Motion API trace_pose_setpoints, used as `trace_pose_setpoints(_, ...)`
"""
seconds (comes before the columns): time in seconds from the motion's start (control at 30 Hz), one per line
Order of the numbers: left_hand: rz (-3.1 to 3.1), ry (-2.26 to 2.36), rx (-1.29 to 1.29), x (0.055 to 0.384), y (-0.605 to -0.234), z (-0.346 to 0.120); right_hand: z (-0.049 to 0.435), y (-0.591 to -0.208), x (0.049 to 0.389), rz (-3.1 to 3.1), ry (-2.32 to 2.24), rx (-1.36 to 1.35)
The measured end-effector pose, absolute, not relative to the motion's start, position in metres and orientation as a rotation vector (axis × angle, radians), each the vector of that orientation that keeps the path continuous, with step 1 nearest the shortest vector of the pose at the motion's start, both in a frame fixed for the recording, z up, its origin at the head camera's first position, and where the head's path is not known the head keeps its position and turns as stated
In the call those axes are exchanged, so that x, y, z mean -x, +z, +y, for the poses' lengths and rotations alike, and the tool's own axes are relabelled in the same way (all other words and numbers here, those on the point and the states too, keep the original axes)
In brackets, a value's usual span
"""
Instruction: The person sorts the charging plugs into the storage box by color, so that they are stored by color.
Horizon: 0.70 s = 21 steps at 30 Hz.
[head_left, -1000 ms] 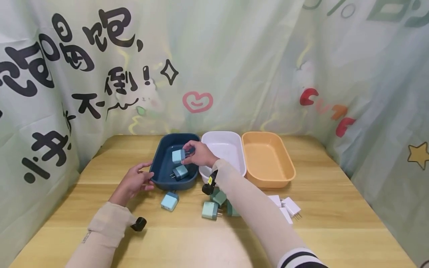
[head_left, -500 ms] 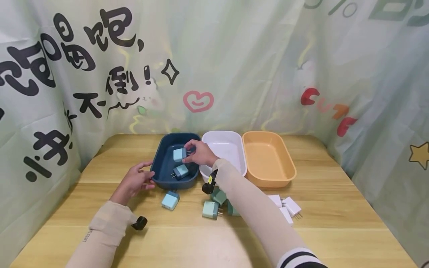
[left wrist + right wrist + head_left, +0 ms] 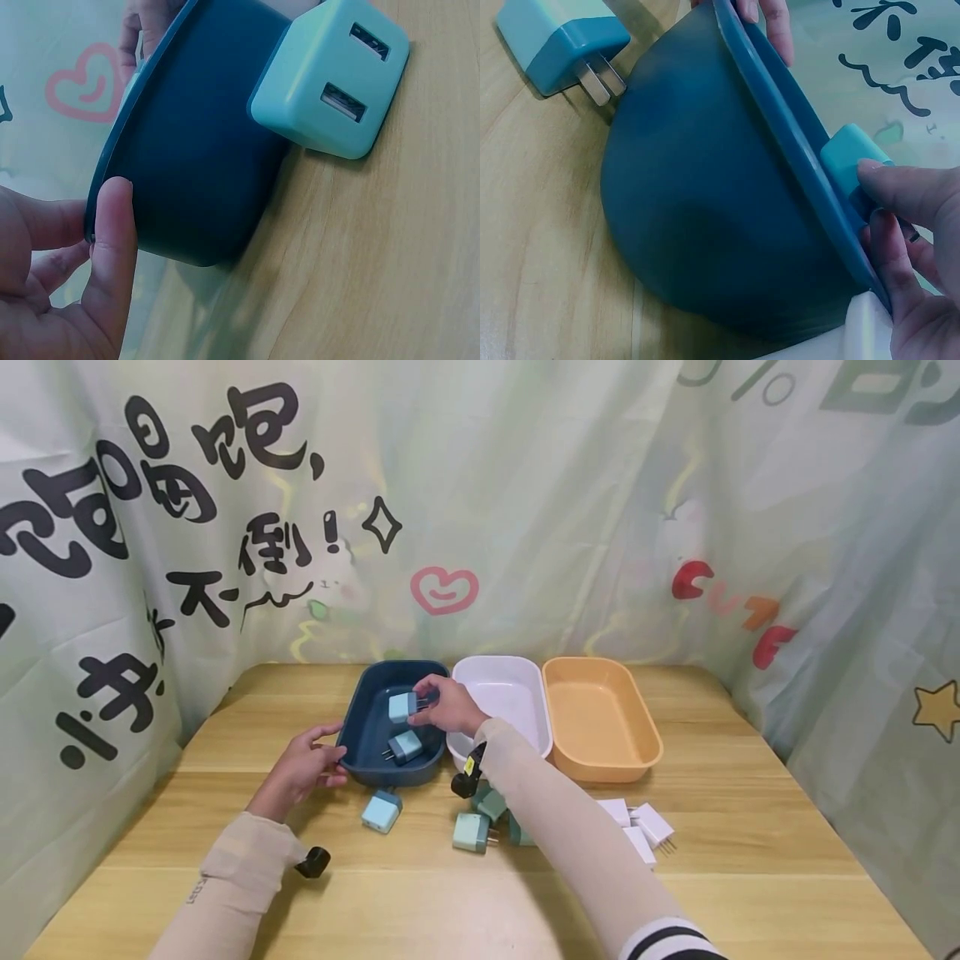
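Dark blue tray (image 3: 366,722): leftmost of three; one light blue charger (image 3: 407,745) lies inside toward the front, prongs pointing left.
Held charger (image 3: 402,707): light blue body, darker blue prong end; positioned over the interior of the dark blue tray, behind the charger lying there. Contact with the tray floor cannot be told.
Right hand (image 3: 447,703): thumb and fingers pinch the held charger at its prong end; body projects left from the grip, prongs point right toward the hand.
Left hand (image 3: 303,768): thumb and fingers clamped on the left rim of the dark blue tray.
White tray (image 3: 498,681): middle position, beside the dark blue tray; partly covered by the right hand and forearm.
Orange tray (image 3: 600,710): rightmost, beside the white tray.
Loose charger (image 3: 382,811): light blue, on the table (image 3: 420,902) just in front of the dark blue tray; two slots in one face, two flat metal prongs opposite.
Green chargers (image 3: 470,832): grouped before the white tray, partly hidden by the right forearm; count uncertain.
White chargers (image 3: 652,824): grouped before the orange tray.
Tray form: smooth walls, rounded corners.
Table surface: light wood grain.
Backdrop (image 3: 525,527): creased, printed sheet.
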<state>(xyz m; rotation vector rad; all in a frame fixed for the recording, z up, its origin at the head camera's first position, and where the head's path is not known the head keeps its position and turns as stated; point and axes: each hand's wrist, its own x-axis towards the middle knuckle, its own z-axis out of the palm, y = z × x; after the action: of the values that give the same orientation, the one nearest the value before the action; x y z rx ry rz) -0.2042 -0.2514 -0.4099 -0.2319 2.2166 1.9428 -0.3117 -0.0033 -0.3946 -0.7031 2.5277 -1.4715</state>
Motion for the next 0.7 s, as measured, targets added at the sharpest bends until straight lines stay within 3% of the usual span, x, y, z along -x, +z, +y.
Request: trace_pose_setpoints(0.7,2.214,1.910,0.278,0.206,-0.411,-0.251,0.014,-0.385,0.291,2.370,-1.475,0.785)
